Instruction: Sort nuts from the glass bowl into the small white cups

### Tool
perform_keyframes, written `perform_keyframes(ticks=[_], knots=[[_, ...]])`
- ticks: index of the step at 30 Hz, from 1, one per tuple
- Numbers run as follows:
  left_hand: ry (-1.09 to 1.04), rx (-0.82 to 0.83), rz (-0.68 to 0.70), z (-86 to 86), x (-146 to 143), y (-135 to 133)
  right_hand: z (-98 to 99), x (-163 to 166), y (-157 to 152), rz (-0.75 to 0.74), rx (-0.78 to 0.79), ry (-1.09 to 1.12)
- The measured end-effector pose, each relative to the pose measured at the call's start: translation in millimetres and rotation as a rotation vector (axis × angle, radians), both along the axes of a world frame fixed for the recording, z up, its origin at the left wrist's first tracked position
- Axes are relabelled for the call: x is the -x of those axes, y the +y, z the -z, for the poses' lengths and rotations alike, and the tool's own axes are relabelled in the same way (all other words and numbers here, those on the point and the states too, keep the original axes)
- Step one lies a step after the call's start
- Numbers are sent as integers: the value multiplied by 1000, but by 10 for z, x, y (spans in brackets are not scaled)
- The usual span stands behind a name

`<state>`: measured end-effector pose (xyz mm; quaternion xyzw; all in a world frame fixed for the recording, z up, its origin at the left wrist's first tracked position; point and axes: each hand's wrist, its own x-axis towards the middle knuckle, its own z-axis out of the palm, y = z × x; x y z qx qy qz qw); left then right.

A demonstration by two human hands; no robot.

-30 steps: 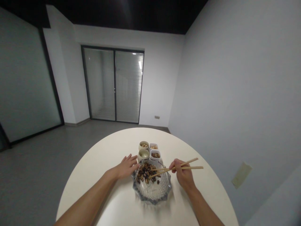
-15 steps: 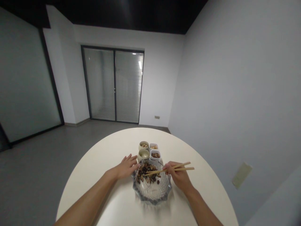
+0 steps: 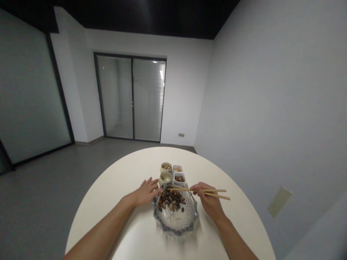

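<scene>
Right hand (image 3: 207, 198) gripped the chopsticks (image 3: 185, 189). Their tips had lifted off the dark seeds (image 3: 169, 200) to the far rim of the glass bowl (image 3: 176, 222) on the counter (image 3: 130, 169). Whether a seed was pinched could not be told. Left hand (image 3: 146, 193) lay open, steadying the bowl.

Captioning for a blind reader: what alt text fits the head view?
The right hand holds chopsticks over dark pieces in a glass bowl on a round table; the left hand rests at the bowl's rim. Four small cups stand behind.
</scene>
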<state>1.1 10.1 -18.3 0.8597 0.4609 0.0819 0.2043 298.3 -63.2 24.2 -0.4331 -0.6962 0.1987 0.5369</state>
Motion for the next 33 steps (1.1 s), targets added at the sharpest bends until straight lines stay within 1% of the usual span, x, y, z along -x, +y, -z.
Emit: perform_keyframes(ticks=[7,10,17,21,28,33], knots=[[17,-10,3,18,5,16,26,-5,-8,61,-22,53],[3,-19,8,12,10,17,45,6,-15,29,-16,41],[-1,-6,5,-15,11,13,25,72,-34,-56,68,-101],[15,-8,13,-11,9,24,5,86,-41,-63,67,-113],[20,-4,9,-14,8,13,10,40,-42,-23,19,-69],[18,-22,15,-7,30,4,25,2,-17,43,-54,53]])
